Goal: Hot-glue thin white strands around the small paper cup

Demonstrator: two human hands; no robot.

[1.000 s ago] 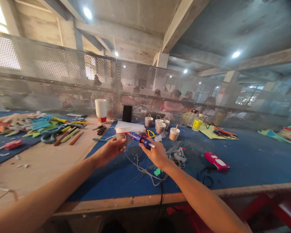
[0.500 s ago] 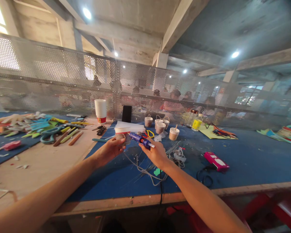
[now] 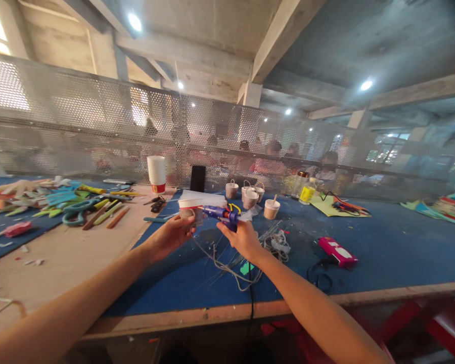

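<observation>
In my left hand (image 3: 176, 230) is a paper cup (image 3: 189, 203) with a white and red rim, its lower part wrapped in greyish cord. A loose length of the cord (image 3: 220, 263) trails from the cup down onto the blue table mat. My right hand (image 3: 244, 236) is closed round a purple glue gun (image 3: 218, 212), whose nozzle points left at the cup's side, touching it or very close. Behind the glue gun, the yellow handle of a tool (image 3: 234, 208) shows in part.
Several small cord-wrapped cups (image 3: 249, 198) stand behind my hands. A stack of paper cups (image 3: 156, 173) and a black phone (image 3: 197, 178) are near the mesh screen. Scissors (image 3: 78, 211) and felt pieces lie left. A pink box-shaped device (image 3: 337, 252) and a yellow-labelled bottle (image 3: 308, 192) are right.
The glue gun has turned slightly in my right hand, its rear now less visible and its nozzle a little further left. My left hand still holds the cup in nearly the same place.
</observation>
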